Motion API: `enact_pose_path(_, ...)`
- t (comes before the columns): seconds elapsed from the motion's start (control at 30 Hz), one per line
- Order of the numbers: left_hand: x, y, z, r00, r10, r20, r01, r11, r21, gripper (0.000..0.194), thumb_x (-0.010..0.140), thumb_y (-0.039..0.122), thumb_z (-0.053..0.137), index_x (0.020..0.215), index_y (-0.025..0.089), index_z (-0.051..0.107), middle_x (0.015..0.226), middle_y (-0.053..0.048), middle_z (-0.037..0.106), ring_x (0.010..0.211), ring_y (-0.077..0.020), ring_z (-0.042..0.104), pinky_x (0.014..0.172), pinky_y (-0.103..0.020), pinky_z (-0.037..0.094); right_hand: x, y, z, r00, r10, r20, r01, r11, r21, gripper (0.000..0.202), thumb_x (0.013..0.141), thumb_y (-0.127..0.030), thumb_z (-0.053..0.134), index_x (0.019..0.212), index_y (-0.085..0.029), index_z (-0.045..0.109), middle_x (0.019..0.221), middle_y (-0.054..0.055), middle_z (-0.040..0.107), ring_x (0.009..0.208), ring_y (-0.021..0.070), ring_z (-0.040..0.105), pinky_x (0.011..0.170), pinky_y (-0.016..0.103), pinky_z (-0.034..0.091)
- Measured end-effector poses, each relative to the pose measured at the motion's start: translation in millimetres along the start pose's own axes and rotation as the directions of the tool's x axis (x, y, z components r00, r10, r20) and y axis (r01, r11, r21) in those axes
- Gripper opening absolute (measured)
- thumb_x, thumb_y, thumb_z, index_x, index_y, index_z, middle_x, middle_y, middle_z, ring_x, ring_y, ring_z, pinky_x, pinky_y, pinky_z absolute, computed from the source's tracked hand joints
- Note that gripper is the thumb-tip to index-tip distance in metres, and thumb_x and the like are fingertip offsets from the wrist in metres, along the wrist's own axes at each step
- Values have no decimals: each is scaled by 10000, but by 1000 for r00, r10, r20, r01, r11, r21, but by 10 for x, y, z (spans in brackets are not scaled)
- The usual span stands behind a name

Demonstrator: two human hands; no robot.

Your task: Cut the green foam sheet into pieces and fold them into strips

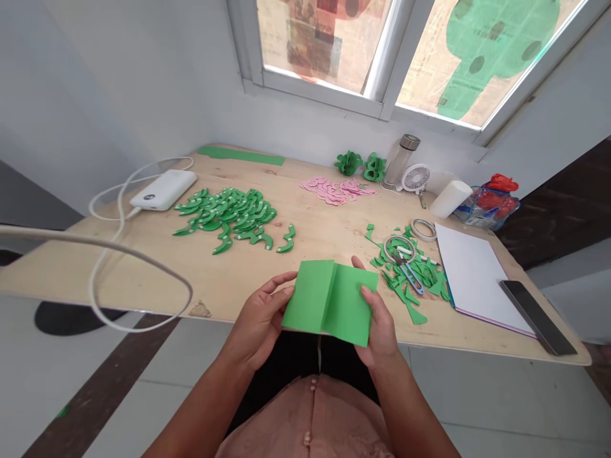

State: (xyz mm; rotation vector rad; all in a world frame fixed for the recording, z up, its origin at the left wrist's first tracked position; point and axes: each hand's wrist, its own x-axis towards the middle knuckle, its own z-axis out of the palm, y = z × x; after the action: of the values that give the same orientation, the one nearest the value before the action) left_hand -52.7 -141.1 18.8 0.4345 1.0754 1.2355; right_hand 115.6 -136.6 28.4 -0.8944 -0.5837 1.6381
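A folded sheet of green paper (pixel 310 296), creased down its middle, is held up over the table's front edge. My left hand (pixel 260 315) pinches its left side between thumb and fingers. On the right side my right hand (pixel 379 321) grips it, thumb on the front and fingers behind. Beyond my left hand lies a heap of curved green paper cutouts (pixel 233 213) with small white patches. Close to my right hand are green paper scraps (pixel 410 273), with scissors (pixel 408 267) with blue handles and a tape roll (pixel 424 230) among or beside them.
A white power bank (pixel 165 189) trails a cable (pixel 143 238) over the left edge. Pink cutouts (pixel 337 189), green paper balls (pixel 348 163), a glass bottle (pixel 401 162) and a small fan (pixel 415 178) stand toward the back. White paper (pixel 477 273) and a phone (pixel 539 318) lie right.
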Motion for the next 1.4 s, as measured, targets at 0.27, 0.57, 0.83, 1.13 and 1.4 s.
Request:
enact_pose_path(0.27,-72,-117,10,979,178,97,-197,947,255,538,735,505,697,1182,214,632,1135,-60,688,1099,-231,602,885,-292,495,-117,17,122,998,44,-53,-42,998,40,701,758,-382,687,1411,-270,457,1176,47,692,1035,265,650,887,387,510)
enact_pose_path(0.57,-105,44,-33,955,-34,295,-7,991,137,553,739,432,720,1227,200,604,1221,-104,656,1168,-319,573,908,-393,516,-96,17,176,995,68,-78,-62,995,83,650,786,-383,667,1398,-268,480,1202,62,681,1042,272,648,903,411,506)
enact_pose_path(0.83,159,194,-307,993,-61,104,69,994,-84,566,631,222,772,1176,217,620,1079,-79,708,935,-252,676,734,-316,583,15,-127,-97,979,10,-204,-6,1000,21,565,740,-375,698,1277,-222,610,1150,68,707,982,263,675,910,404,501)
enact_pose_path(1.13,285,223,-325,964,266,1,-246,889,386,852,654,390,758,1409,315,370,1370,-83,516,1238,-308,512,948,-417,504,78,-54,-247,905,92,-416,-110,994,-20,372,650,-386,776,957,-188,711,835,30,756,774,236,699,789,364,548)
enact_pose_path(1.4,370,13,-406,723,672,159,-271,65,960,694,789,403,595,1414,209,362,1404,-129,392,1317,-310,386,1073,-494,368,-5,-35,-335,876,56,-479,-144,978,-150,332,643,-415,782,887,-203,709,897,16,755,859,226,700,800,335,549)
